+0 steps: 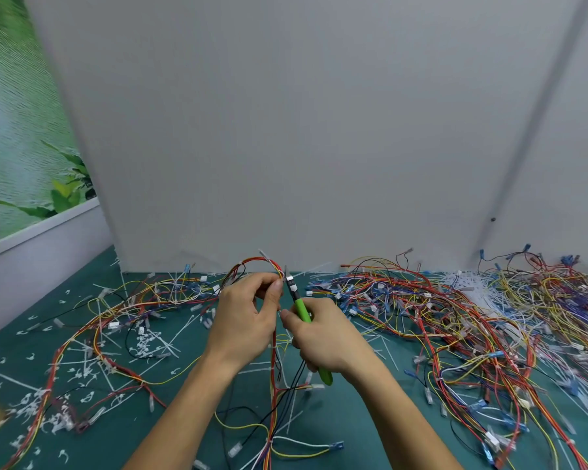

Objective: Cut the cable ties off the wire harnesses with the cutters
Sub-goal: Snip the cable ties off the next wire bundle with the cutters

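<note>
Nearest the viewer, below the cutters, the trunk of one wire harness (pixel 271 401) runs up the green mat (pixel 184 422) between the two forearms, with red, yellow, black and white leads.

The right hand (pixel 326 337) is wrapped round the green handles of the cutters (pixel 302 310), fingers curled tight. The handle end sticks out under the palm. The tool points up and away. Whether its blades are parted or closed cannot be told.

Just left of the cutters, the left hand (pixel 248 313) pinches the harness wires between thumb and curled fingers. The cutter tip sits right beside those fingertips (pixel 277 286), at the wires.

Beyond the cutter tip, the held harness arches in a red and yellow loop with a white cable tie (pixel 264 256) standing off its top.

Left of the cutters, cut tie scraps (pixel 143 344) are scattered over the mat among loose harnesses (pixel 143 300).

Right of the cutters lies a dense harness pile (pixel 455 320), with a heap of white ties (pixel 469 286) at its far side.

Behind the cutters stands a grey panel (pixel 286 130). Far left of it is a leafy green poster (pixel 21 130).
</note>
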Demonstrator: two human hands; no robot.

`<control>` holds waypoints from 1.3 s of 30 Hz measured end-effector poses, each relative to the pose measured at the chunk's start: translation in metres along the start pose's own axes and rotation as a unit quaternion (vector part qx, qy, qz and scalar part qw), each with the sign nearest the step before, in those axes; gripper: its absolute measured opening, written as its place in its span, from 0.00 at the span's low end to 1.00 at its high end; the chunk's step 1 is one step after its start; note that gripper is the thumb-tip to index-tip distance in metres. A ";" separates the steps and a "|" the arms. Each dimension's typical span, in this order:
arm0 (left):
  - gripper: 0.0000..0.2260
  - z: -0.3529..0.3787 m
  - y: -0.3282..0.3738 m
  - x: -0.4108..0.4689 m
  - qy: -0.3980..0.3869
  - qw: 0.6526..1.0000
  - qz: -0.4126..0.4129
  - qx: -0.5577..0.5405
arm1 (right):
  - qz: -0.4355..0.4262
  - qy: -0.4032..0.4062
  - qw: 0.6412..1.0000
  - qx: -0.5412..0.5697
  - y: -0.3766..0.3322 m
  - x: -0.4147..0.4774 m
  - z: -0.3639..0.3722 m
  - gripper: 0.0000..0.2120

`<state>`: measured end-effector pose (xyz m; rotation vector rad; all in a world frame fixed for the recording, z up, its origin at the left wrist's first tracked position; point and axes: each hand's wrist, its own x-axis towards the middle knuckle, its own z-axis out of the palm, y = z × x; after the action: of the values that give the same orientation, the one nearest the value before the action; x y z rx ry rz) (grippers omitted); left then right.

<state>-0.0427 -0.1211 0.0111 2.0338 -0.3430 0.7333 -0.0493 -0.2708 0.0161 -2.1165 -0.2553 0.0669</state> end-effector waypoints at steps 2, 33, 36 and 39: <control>0.04 0.001 0.000 0.000 -0.001 1.000 -0.003 -0.003 | 0.002 -0.019 0.999 0.029 -0.003 -0.002 -0.001 0.15; 0.04 -0.001 0.003 -0.001 -0.009 1.000 0.000 -0.003 | 0.017 -0.105 0.991 0.082 -0.003 -0.006 -0.005 0.13; 0.04 -0.001 0.004 -0.001 -0.013 1.000 0.009 0.014 | 0.016 -0.104 0.992 0.062 -0.003 -0.006 -0.008 0.13; 0.04 -0.001 0.003 -0.001 -0.014 1.000 0.013 0.020 | 0.018 -0.090 0.995 0.049 -0.003 -0.006 -0.005 0.14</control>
<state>-0.0454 -0.1219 0.0133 2.0824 -0.3755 0.7329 -0.0549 -0.2746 0.0211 -2.0184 -0.3139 0.2879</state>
